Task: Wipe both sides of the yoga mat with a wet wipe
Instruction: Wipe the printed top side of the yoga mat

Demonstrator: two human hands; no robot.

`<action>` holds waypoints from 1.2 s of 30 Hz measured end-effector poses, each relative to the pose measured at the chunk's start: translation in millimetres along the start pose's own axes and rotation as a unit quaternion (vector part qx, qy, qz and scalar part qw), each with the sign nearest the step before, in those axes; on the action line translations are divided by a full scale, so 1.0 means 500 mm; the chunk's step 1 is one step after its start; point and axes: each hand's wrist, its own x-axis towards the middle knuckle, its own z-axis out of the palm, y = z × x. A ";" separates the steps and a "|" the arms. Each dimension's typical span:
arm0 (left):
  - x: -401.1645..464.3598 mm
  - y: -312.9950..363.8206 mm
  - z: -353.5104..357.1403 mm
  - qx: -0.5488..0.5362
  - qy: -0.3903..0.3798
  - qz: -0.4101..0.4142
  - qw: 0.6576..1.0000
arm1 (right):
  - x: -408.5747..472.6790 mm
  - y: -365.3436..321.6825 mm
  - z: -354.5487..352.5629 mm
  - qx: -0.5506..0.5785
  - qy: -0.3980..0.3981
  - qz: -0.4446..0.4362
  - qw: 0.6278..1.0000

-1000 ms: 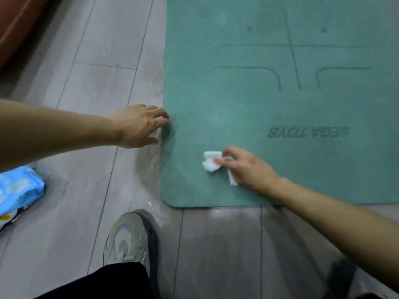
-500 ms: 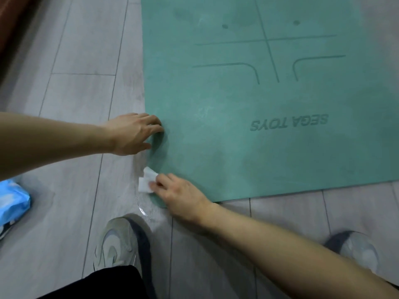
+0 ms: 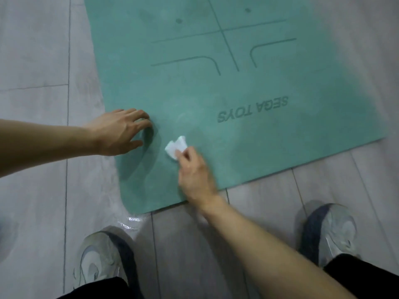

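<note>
A teal yoga mat [image 3: 226, 93] with dark guide lines and upside-down "SEGA TOYS" lettering lies flat on the grey plank floor. My right hand [image 3: 194, 173] pinches a crumpled white wet wipe [image 3: 176, 145] and holds it against the mat near its near left corner. My left hand [image 3: 117, 131] rests at the mat's left edge, fingers spread, fingertips pressing on the mat surface just left of the wipe.
My two grey sneakers stand on the floor just in front of the mat, the left shoe [image 3: 101, 260] and the right shoe [image 3: 328, 229]. A wet shiny patch [image 3: 129, 221] marks the floor by the mat's corner. Grey floor [image 3: 34, 61] stretches to the left.
My right hand moved the wipe from the floor by the mat's corner back up onto the mat. My left hand shifted onto the mat edge. The blue wipe pack left the view.
</note>
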 end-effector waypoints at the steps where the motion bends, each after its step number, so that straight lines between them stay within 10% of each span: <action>1: 0.011 0.002 0.001 -0.001 0.005 0.010 1.000 | -0.034 -0.051 0.017 0.012 -0.042 -0.068 0.997; 6: 0.060 0.010 0.002 -0.009 0.021 0.048 0.999 | -0.101 0.007 -0.024 0.020 -0.078 -0.173 0.982; 15: 0.132 0.002 -0.007 -0.026 0.047 0.045 0.998 | 0.008 0.323 -0.204 -0.080 0.171 0.308 0.932; 20: 0.148 -0.016 -0.004 -0.035 0.047 0.032 0.998 | -0.001 0.065 -0.032 0.000 0.015 -0.001 1.000; 24: 0.140 -0.023 0.002 -0.041 0.039 0.021 0.998 | 0.038 0.038 -0.027 0.000 -0.129 -0.267 0.955; 28: 0.123 -0.030 0.011 -0.049 0.042 0.012 0.998 | 0.188 0.238 -0.129 -0.074 -0.083 -0.129 0.985; 33: 0.091 -0.040 0.007 -0.056 0.039 -0.030 0.997 | 0.376 0.454 -0.248 -0.090 0.053 0.252 0.962; 36: 0.076 -0.047 -0.003 -0.053 0.029 -0.045 0.997 | 0.424 0.386 -0.185 -0.081 0.072 0.258 0.960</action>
